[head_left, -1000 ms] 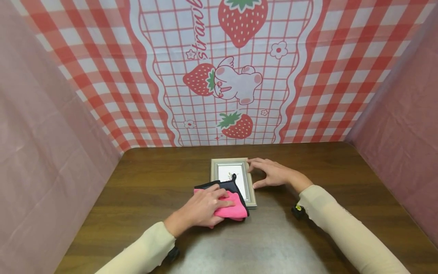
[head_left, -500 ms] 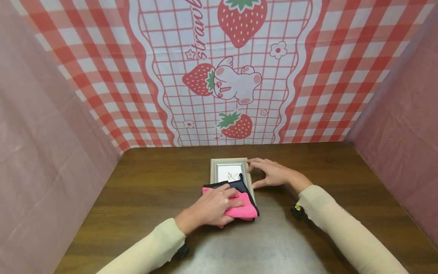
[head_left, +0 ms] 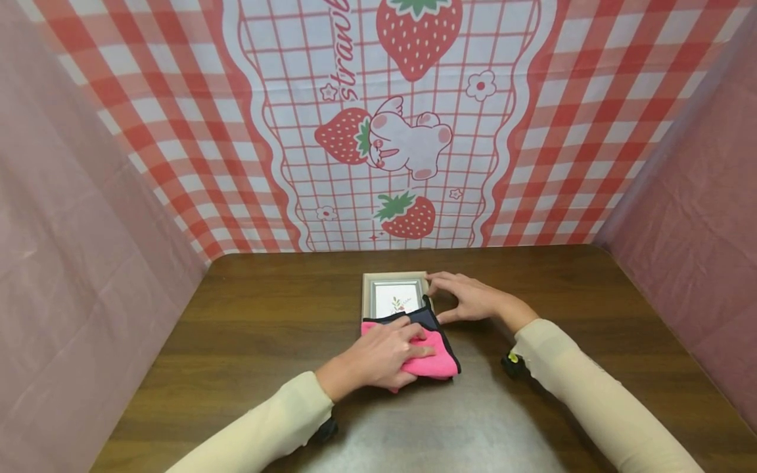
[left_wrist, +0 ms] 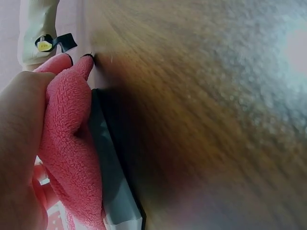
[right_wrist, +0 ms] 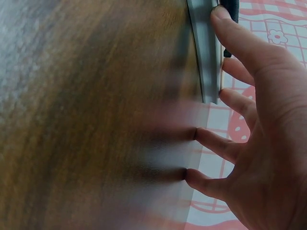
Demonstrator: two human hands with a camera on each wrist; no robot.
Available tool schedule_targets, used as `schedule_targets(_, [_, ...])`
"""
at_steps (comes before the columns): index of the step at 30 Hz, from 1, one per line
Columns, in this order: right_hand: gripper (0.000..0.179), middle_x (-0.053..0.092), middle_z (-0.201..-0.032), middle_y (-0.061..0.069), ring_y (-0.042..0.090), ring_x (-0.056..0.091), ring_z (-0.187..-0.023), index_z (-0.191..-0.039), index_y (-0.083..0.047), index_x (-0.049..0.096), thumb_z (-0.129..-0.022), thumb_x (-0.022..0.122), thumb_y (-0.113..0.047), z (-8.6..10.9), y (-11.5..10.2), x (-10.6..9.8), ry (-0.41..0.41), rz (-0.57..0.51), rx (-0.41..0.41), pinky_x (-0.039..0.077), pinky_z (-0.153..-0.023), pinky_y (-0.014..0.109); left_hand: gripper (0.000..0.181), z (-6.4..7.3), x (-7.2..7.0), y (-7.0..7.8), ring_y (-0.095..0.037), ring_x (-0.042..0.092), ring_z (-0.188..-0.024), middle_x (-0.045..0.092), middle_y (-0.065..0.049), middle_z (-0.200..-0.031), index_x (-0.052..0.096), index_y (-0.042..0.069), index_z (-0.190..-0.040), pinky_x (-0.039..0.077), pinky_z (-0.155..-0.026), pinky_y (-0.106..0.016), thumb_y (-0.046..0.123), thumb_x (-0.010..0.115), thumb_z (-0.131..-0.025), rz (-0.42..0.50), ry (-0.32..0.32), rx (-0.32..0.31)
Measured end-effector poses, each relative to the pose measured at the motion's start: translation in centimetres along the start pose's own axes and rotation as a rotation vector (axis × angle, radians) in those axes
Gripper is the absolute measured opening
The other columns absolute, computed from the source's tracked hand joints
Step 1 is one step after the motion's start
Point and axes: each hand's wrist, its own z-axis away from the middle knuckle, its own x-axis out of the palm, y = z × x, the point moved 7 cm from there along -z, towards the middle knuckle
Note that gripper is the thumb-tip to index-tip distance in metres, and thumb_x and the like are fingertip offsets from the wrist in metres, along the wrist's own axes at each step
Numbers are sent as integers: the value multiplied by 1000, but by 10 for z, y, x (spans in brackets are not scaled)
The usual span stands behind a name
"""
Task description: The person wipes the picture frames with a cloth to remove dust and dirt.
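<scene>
A picture frame [head_left: 367,297] with a pale border and a small plant print lies flat on the table. My left hand [head_left: 383,353] grips a bunched pink cleaning cloth [head_left: 436,365] with a dark underside and black trim, pressed over the frame's near half. In the left wrist view the cloth [left_wrist: 72,148] bulges over the frame's side [left_wrist: 112,167]. At the frame's right side, my right hand [head_left: 467,297] touches the edge with spread fingers. The right wrist view has its thumb and two fingertips at the frame edge [right_wrist: 205,57], the other two fingertips down at the table.
The brown wooden table [head_left: 266,295] runs back to a red checked strawberry-print cloth backdrop [head_left: 408,144]. Pink fabric hangs at the left [head_left: 77,230] and at the right [head_left: 692,217]. A black wrist strap [head_left: 512,365] shows under the right sleeve.
My left hand has slid the cloth to the right across the frame's near half, uncovering its left side and covering its lower right corner. The right hand stays at the frame's edge.
</scene>
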Motion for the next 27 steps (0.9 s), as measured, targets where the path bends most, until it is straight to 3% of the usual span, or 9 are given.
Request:
schedule_targets(5, [55, 52, -170, 28, 54, 57, -148, -134, -15, 72, -97, 85, -55, 2, -3, -3, 30, 25, -47, 49, -112, 79, 49, 0, 1, 0, -18, 70, -118, 76, -1, -145, 79, 32, -144, 60, -100, -28, 48, 83, -98, -11, 11, 4])
schedule_targets(16, [52, 47, -177, 24, 50, 51, -158, -138, -11, 71, -98, 88, -39, 0, -2, -1, -15, 7, 40, 44, -124, 74, 49, 7, -3, -3, -19, 73, -113, 78, -1, -141, 80, 33, -143, 59, -97, -29, 48, 83, -96, -51, 37, 12])
schedule_targets(27, [55, 49, -175, 25, 50, 54, -156, -138, -11, 73, -96, 90, -41, 1, -3, -2, -2, 6, 4, 46, -123, 72, 46, 29, -8, -13, -18, 73, -105, 80, -1, -134, 83, 31, -137, 61, -95, -29, 41, 85, -92, -15, 95, -26])
